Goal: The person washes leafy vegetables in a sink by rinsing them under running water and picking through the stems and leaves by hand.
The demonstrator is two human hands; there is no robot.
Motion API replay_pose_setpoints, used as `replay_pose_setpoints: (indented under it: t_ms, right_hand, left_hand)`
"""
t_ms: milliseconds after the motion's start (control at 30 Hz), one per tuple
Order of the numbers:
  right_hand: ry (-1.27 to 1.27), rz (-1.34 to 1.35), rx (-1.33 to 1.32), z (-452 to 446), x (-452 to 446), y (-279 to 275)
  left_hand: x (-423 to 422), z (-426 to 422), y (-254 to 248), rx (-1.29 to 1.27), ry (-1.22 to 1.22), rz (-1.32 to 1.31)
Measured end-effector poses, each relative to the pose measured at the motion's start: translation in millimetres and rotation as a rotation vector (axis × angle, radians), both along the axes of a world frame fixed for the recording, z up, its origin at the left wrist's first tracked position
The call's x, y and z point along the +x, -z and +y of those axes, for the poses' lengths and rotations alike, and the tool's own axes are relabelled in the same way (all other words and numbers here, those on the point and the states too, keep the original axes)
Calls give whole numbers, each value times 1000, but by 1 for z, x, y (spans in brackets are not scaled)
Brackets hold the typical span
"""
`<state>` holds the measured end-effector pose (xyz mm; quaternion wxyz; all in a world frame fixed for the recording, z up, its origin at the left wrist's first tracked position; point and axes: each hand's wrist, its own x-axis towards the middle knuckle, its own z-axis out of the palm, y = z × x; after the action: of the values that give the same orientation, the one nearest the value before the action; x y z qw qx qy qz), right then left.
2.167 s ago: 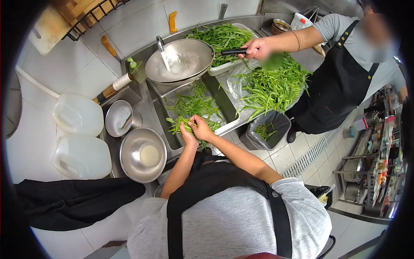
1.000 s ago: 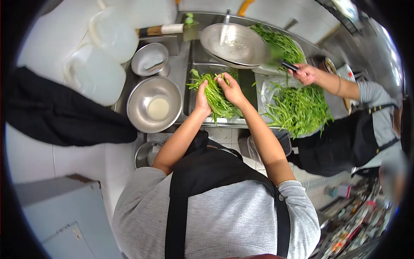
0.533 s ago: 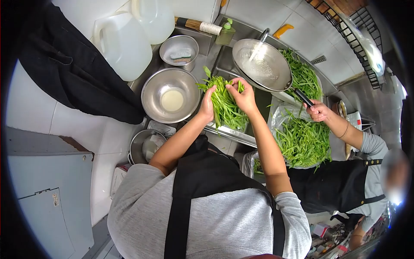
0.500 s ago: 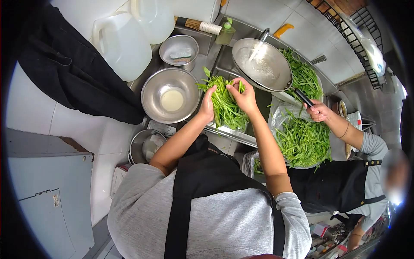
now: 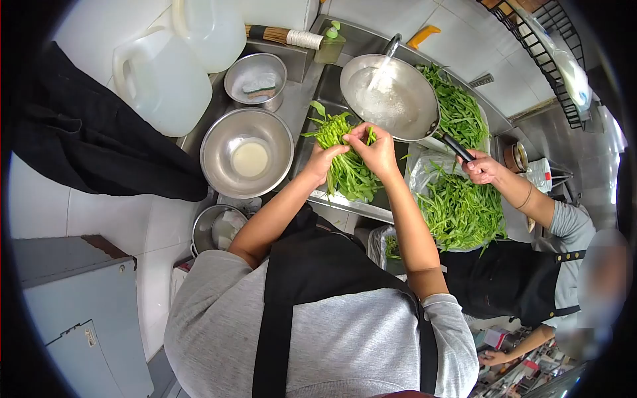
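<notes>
A bunch of leafy greens [image 5: 352, 174] is held over the front of the sink [image 5: 323, 99]. My left hand [image 5: 324, 162] is wrapped round its left side. At the upper right of the bunch, my right hand [image 5: 373, 149] pinches some stems between thumb and fingers. Just behind my hands, water runs from the faucet [image 5: 394, 44] into a wok [image 5: 391, 99]. A co-worker's hand [image 5: 481, 167] grips the wok's black handle. More greens [image 5: 461, 209] lie heaped on clear plastic to the right, and others [image 5: 458, 109] fill a tray behind them.
Left of the sink are a large steel bowl [image 5: 247, 152] with a pale round thing inside and a smaller bowl [image 5: 256, 79]. Two plastic jugs [image 5: 162, 83] stand beyond. A lined bin [image 5: 385, 247] is below the counter edge, near the co-worker's apron [image 5: 497, 278].
Over the last second the view has swung round. Since half a second ago my left thumb has moved in towards my right fingers on the bunch. The co-worker's other hand now shows at the lower right.
</notes>
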<state>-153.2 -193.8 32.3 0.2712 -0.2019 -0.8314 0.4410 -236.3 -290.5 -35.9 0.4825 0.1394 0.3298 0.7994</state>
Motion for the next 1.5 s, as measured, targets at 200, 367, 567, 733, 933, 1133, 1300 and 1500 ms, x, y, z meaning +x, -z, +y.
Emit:
replay_pose_setpoints:
  t_ms: [200,367,567,733,933,1133,1300,1500]
  right_hand:
    - [172,70,63,1,8,5]
    - [157,76,203,-13,27,31]
    - [212,103,69,-3,24,47]
    - [-30,365,-498,5,9,42]
    - [-102,423,-643,6,7,39]
    - [-159,488,-789,29,14,25]
    - [-189,463,-841,54,19,11]
    - [253,-265,-22,131,37,48]
  left_hand:
    - [-3,5,7,-68,-148,-42]
    - [-14,7,14,-106,-300,-16]
    - [-14,6,19,-145,-235,-63]
    - [-4,9,3,-161,-54,-76]
    - [5,20,8,-54,-7,-21]
    - [-7,35,1,-114,243,61]
    - [-12,63,-4,-43,265,9]
    - [-49,95,-8,-103,-37,164]
